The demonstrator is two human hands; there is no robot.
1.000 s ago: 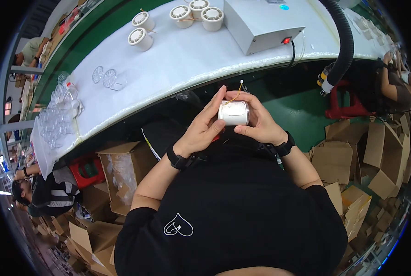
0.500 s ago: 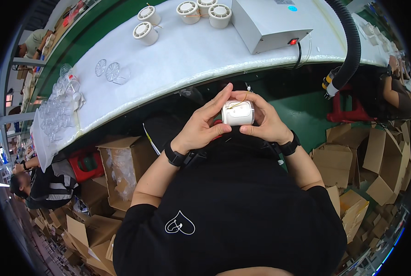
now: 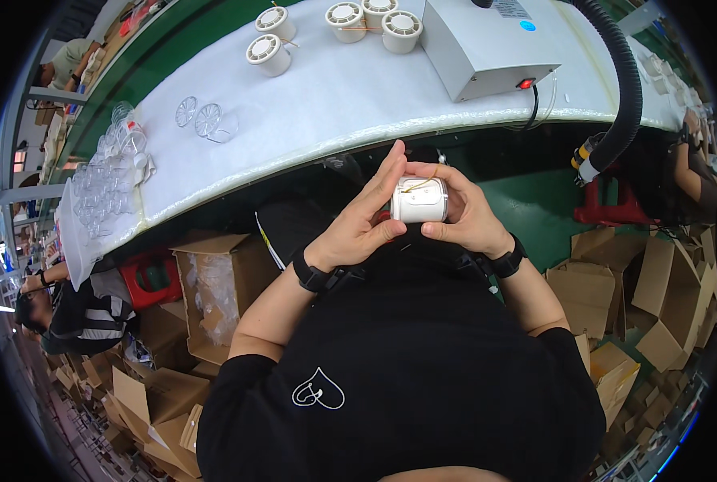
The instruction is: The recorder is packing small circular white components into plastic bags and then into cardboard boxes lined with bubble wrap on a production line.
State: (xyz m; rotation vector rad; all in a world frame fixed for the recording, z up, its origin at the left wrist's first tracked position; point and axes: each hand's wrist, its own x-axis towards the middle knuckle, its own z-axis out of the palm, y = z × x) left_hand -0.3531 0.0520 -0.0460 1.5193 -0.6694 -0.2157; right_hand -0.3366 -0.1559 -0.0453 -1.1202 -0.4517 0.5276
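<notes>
A small white cylindrical spool (image 3: 419, 201) with a thin yellow wire on top is held in front of my chest, below the table edge. My left hand (image 3: 362, 217) grips its left end with fingers stretched up along it. On the other end my right hand (image 3: 464, 210) closes, thumb underneath. Both wrists carry black bands. Several similar white spools (image 3: 270, 55) stand at the far side of the white table (image 3: 326, 96).
A grey metal box (image 3: 487, 44) with a red light and a black corrugated hose (image 3: 627, 88) sits at the table's right. Clear plastic discs (image 3: 206, 119) and cups lie at the left. Cardboard boxes (image 3: 214, 289) crowd the floor. Other people work at left and right.
The spool and both hands stay together in front of my chest; my left fingers have straightened upward along the spool, and the view has shifted slightly.
</notes>
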